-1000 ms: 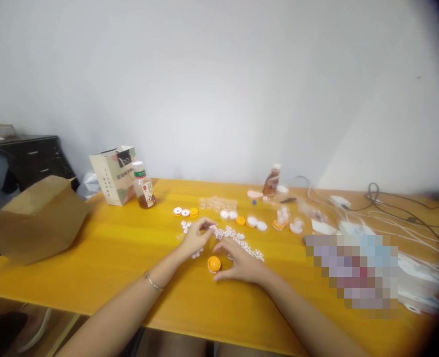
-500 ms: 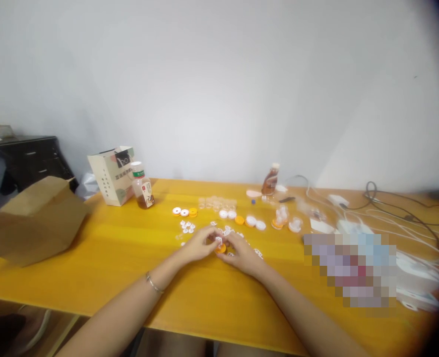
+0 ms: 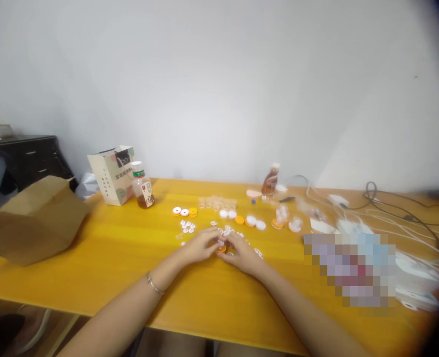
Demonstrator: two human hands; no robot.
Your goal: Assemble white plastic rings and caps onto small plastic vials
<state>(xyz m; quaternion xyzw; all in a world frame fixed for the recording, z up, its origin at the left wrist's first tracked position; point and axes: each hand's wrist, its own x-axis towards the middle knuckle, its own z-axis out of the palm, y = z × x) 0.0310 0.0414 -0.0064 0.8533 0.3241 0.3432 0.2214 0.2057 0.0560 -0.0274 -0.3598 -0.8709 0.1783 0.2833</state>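
Close together over the middle of the table, my two hands meet around a small round orange piece [image 3: 222,250]. My left hand [image 3: 203,246] pinches a small white piece [image 3: 220,242] with holes, now against or just above the orange one. The fingers of my right hand [image 3: 242,254] are closed around the orange piece from the right. Fingertips partly hide both parts. Loose white pieces [image 3: 227,230] lie just beyond the hands, and more white pieces [image 3: 187,227] are grouped to the left. A row of white and orange discs [image 3: 239,220] runs behind.
At the back left stand a paper gift bag [image 3: 111,178] and a bottle of dark drink [image 3: 143,191]. A brown paper bag [image 3: 36,223] covers the left edge. Another bottle [image 3: 270,181] stands at the back; clear cups [image 3: 217,204] and cables [image 3: 401,213] lie around.
The white piece in my left fingers has tilted and moved slightly right and down, closer to the orange piece. My hands have drawn a little nearer each other.
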